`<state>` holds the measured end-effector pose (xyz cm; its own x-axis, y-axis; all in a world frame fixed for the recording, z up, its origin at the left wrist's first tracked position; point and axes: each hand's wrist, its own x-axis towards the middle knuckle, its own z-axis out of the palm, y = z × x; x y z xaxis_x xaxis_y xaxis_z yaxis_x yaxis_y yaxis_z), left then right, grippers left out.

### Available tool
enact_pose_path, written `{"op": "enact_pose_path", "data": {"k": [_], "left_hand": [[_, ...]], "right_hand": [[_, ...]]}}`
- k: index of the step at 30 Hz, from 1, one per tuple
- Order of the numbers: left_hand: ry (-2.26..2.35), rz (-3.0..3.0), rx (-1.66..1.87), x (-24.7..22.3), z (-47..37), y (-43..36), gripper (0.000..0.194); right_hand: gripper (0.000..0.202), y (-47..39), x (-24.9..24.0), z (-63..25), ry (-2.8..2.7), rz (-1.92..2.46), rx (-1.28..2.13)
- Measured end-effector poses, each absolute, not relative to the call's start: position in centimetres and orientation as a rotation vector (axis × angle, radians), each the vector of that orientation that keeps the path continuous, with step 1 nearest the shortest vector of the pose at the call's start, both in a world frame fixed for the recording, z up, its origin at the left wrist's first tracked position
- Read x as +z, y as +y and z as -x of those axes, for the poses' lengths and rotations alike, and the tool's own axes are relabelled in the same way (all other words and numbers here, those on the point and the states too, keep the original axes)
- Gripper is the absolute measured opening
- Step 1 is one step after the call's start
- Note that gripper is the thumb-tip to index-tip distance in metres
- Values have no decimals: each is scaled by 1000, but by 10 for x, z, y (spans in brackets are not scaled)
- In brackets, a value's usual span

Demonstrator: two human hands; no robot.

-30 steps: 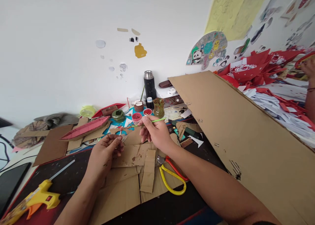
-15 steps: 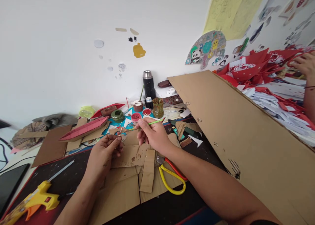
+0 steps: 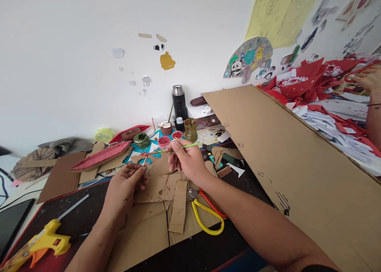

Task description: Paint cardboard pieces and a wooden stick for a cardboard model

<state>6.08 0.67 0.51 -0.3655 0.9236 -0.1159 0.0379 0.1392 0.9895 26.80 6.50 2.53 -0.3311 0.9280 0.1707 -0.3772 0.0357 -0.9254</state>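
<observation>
My left hand [image 3: 126, 186] pinches a thin little stick [image 3: 145, 160] with reddish colour toward its upper end. Between the fingers of my right hand [image 3: 189, 163] is a slim green paintbrush [image 3: 192, 145], its bristle end pointing left and close to the stick's top; whether they touch I cannot tell. Just beyond my hands stand open pots of red paint [image 3: 164, 141] and a jar of dark green paint [image 3: 142, 140]. Paint-spotted cardboard [image 3: 157, 188] lies beneath my hands, with a narrow cardboard strip [image 3: 177, 208] on top.
Scissors [image 3: 208, 220] with yellow and red handles lie below my right forearm. A yellow glue gun [image 3: 44, 240] rests at front left. Red cardboard boats [image 3: 102, 156] and a black flask [image 3: 179, 103] are behind. A large cardboard sheet [image 3: 282, 145] slopes at right; another person's hand [image 3: 370, 79] is beyond it.
The paintbrush has swung: its bristle end is now beside the stick's top and its handle lies flatter. The stick shows more clearly above my left fingertips. Both hands have barely shifted.
</observation>
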Motion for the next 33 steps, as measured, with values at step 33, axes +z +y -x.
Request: {"op": "enact_pose_path", "data": {"k": [33], "left_hand": [[1670, -1104, 1326, 11, -62, 4, 44]], "right_hand": [[63, 69, 27, -269, -1186, 718, 1495]]}}
